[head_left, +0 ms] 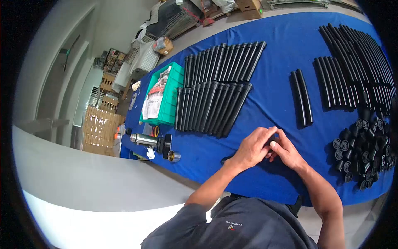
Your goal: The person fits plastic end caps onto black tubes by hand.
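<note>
My left hand [251, 150] and my right hand [288, 152] meet over the near part of the blue-covered table, fingers closed together. Between their fingertips shows a small black cap [271, 140], mostly covered by the fingers. The dark end of a black piece [225, 160] pokes out beside my left wrist. To the right of my right hand lies a heap of black caps [365, 157] with ringed round ends. Two black tubes [302, 97] lie side by side beyond my hands.
Rows of black tubes with collared ends [211, 108] lie beyond my left hand; more plain tubes [352, 62] lie at the far right. A green crate [168, 112] holds a printed bag. A steel flask [143, 140] and a metal cup [174, 156] lie at the left edge.
</note>
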A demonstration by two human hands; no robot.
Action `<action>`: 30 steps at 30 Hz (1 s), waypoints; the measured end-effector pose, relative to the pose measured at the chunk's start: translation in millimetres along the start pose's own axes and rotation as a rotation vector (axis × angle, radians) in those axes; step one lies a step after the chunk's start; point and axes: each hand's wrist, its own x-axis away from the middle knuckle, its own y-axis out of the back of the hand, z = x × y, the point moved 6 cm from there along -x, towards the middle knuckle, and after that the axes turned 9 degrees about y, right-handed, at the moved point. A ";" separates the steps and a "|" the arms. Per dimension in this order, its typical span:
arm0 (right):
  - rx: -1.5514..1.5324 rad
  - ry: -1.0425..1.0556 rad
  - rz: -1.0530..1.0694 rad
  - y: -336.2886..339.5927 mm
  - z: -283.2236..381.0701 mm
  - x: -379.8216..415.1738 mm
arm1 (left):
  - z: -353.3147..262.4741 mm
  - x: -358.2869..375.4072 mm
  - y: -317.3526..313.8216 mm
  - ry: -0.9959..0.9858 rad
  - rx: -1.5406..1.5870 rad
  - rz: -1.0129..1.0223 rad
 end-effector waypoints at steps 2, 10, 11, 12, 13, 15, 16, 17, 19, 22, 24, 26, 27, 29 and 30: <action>0.068 -0.005 0.014 0.7 -4.5 -0.5 | 0.3 6.4 -4.4 0.048 0.034 -0.011; 0.000 -0.009 -0.045 0.8 -3.3 0.9 | -21.2 64.2 -10.0 0.163 0.263 -0.111; -0.006 -0.042 -0.043 0.2 -0.8 1.7 | 0.1 86.8 -37.6 0.459 0.602 0.026; -0.010 -0.076 -0.040 -1.0 -0.5 2.6 | 20.2 109.7 -68.1 0.753 0.941 0.166; 0.000 -0.064 -0.044 -1.9 -0.3 2.7 | 25.8 117.9 -80.1 0.941 1.242 0.247; 0.024 -0.038 -0.055 -1.8 0.1 3.8 | 28.9 113.6 -84.5 0.970 1.697 0.145; 0.056 -0.016 -0.047 -1.0 1.4 4.1 | 29.9 112.7 -88.0 0.971 1.927 0.088; 0.088 0.006 -0.039 0.4 3.0 4.0 | 37.4 116.3 -93.3 0.934 1.933 0.114; 0.134 0.057 -0.023 0.6 7.3 4.4 | 32.8 114.3 -92.8 0.930 1.924 0.077; 0.137 0.089 0.005 -1.8 14.4 4.9 | 33.0 106.4 -90.1 0.864 2.043 0.004; 0.085 0.032 0.040 -5.5 18.5 7.0 | 37.6 104.2 -91.2 0.804 2.114 -0.003; 0.093 0.108 0.017 -6.5 15.5 5.0 | 48.0 105.0 -94.8 0.748 2.131 0.043; 0.099 0.145 0.003 -6.0 14.9 5.4 | 48.9 103.9 -91.6 0.721 2.113 -0.011; 0.026 0.068 -0.060 -0.2 11.8 4.8 | 49.2 100.9 -84.6 0.679 2.085 -0.092; -0.015 0.024 -0.106 3.7 10.6 6.1 | 48.8 97.8 -74.2 0.699 2.020 -0.117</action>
